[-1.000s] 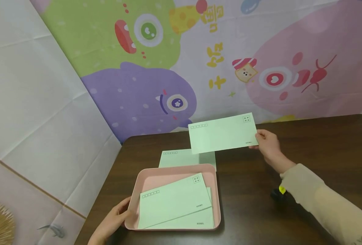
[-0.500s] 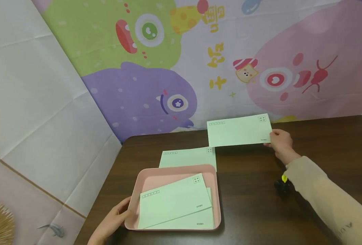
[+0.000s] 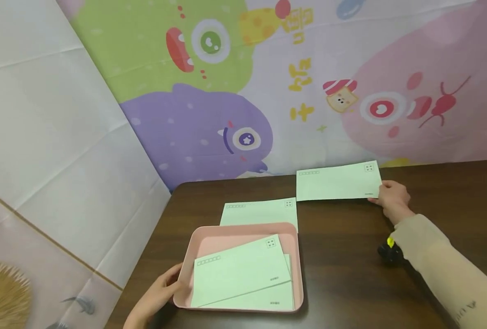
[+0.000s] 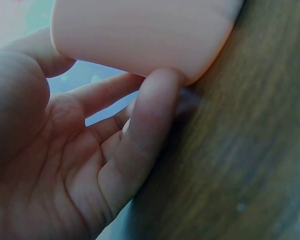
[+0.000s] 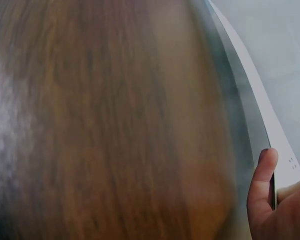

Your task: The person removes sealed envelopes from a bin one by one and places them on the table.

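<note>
My right hand (image 3: 394, 200) pinches a pale green envelope (image 3: 338, 182) by its right end, at the far edge of the table. In the right wrist view, that envelope (image 5: 270, 125) appears nearly edge-on beside the thumb. A second envelope (image 3: 259, 214) lies flat behind the pink tray (image 3: 218, 242), partly hidden by it. Several more envelopes (image 3: 241, 272) are stacked askew inside the tray. My left hand (image 3: 158, 292) grips the tray's left side near the front corner. The left wrist view has fingertips under the tray's wall (image 4: 145, 35) and the thumb at its rim.
The dark wooden table (image 3: 342, 274) meets a cartoon-printed cloth (image 3: 210, 119) at its back edge. White panelling (image 3: 70, 137) stands on the left. A small black object (image 3: 389, 250) with a yellow bit sits under the right wrist.
My right hand has carried its envelope to the right and down towards the tabletop, away from above the envelope behind the tray. The left hand keeps its grip on the tray.
</note>
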`<move>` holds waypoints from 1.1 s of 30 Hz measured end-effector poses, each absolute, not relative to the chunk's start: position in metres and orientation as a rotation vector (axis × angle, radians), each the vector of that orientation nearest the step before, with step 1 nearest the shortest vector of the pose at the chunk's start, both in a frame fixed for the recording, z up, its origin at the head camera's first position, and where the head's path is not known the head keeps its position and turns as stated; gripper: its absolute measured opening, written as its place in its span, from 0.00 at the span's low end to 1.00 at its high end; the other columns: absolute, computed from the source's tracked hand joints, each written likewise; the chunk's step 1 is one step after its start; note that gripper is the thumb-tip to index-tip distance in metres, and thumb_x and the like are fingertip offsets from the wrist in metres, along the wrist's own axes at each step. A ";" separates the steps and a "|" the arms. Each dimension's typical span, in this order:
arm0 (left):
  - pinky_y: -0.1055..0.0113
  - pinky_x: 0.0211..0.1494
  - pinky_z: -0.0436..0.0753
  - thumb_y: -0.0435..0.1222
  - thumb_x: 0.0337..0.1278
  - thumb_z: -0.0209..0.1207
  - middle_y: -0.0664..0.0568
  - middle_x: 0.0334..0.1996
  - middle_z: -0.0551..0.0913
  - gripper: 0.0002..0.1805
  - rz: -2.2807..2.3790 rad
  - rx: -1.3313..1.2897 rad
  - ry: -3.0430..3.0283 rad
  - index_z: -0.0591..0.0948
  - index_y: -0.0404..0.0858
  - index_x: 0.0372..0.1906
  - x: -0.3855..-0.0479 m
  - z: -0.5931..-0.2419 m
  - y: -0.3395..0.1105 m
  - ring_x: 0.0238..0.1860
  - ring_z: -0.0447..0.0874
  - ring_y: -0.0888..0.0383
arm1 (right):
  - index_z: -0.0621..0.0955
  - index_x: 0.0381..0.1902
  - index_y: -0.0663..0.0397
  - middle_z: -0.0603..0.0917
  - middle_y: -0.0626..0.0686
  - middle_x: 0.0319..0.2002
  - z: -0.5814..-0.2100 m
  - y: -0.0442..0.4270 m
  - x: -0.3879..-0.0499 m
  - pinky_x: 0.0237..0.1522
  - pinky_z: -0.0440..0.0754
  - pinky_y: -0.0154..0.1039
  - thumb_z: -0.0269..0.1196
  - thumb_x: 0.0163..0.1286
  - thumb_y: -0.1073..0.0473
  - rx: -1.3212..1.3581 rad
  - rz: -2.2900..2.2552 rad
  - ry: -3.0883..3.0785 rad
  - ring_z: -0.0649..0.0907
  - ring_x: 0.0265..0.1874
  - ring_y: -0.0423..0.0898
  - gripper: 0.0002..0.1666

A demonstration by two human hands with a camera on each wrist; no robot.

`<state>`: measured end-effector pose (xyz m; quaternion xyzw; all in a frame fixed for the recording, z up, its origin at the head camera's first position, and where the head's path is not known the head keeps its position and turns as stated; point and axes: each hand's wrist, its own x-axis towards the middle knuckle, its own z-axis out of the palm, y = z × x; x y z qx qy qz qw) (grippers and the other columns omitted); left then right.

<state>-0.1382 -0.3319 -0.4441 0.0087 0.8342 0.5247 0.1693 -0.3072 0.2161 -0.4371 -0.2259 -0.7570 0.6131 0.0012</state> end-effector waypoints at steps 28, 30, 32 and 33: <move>0.62 0.37 0.79 0.34 0.59 0.49 0.33 0.54 0.70 0.31 1.505 0.031 2.381 0.56 0.28 0.66 -0.137 -0.441 -0.331 0.42 0.76 0.55 | 0.58 0.59 0.80 0.62 0.79 0.52 -0.439 0.219 -0.314 0.49 0.65 0.62 0.62 0.55 0.62 -0.170 1.099 -2.874 0.62 0.50 0.73 0.40; 0.62 0.37 0.79 0.34 0.59 0.49 0.33 0.54 0.69 0.31 1.501 0.034 2.380 0.56 0.28 0.66 -0.137 -0.442 -0.331 0.43 0.76 0.55 | 0.59 0.58 0.81 0.62 0.80 0.50 -0.439 0.219 -0.315 0.48 0.65 0.63 0.62 0.56 0.62 -0.133 1.022 -2.898 0.62 0.49 0.73 0.39; 0.62 0.37 0.79 0.33 0.59 0.49 0.33 0.54 0.69 0.31 1.499 0.034 2.379 0.56 0.28 0.66 -0.137 -0.442 -0.331 0.42 0.76 0.55 | 0.60 0.57 0.81 0.61 0.81 0.50 -0.440 0.219 -0.316 0.47 0.65 0.63 0.61 0.56 0.61 -0.120 0.963 -2.925 0.61 0.49 0.74 0.38; 0.62 0.37 0.79 0.33 0.59 0.49 0.33 0.54 0.69 0.31 1.495 0.029 2.380 0.56 0.28 0.66 -0.137 -0.443 -0.331 0.42 0.76 0.55 | 0.61 0.57 0.81 0.61 0.81 0.50 -0.439 0.219 -0.316 0.47 0.64 0.63 0.61 0.57 0.61 -0.121 0.941 -2.934 0.61 0.49 0.75 0.37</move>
